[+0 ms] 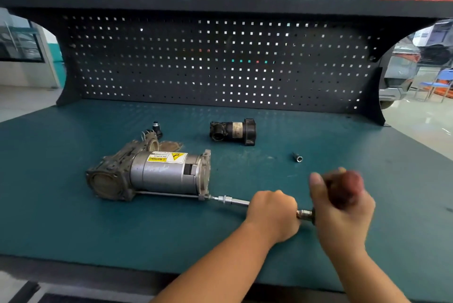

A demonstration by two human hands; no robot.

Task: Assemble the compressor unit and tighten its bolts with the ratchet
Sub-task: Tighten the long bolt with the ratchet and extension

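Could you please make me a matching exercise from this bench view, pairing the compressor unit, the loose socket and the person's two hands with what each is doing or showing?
Things:
1. compressor unit
2. loose socket
3. left hand
4. right hand

States:
A. grips the dark red handle
B. lies alone on the green mat, touched by nothing
C. bears a yellow warning label
D. grips the metal extension bar

Pairs: 1-C, 2-B, 3-D, 4-A.
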